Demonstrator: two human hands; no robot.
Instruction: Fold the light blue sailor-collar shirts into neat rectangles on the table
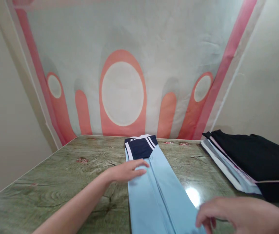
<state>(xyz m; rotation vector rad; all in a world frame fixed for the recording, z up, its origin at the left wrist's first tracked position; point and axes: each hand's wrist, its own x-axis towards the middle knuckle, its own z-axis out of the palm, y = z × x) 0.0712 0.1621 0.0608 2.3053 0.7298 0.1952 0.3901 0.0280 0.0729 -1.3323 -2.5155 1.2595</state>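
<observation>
A light blue garment [143, 201], folded into a long strip, runs from the table's back edge toward me. At its far end lies a navy section [140, 149] with white stripes, like a collar. My left hand [131, 170] rests over the garment just below the navy part, fingers apart and holding nothing. At the lower right, my right hand [217, 213] is beside the garment's right edge, its fingers bent downward and blurred. Whether those fingertips pinch the fabric cannot be made out. The garment's near end runs out of view.
A stack of folded clothes [254, 156], black on top with white, grey and pink layers beneath, lies on the right of the wood-patterned table [56, 182]. Behind the table stands a wall covering [188, 42] with orange and pink shapes. Light glares on the tabletop near my right hand.
</observation>
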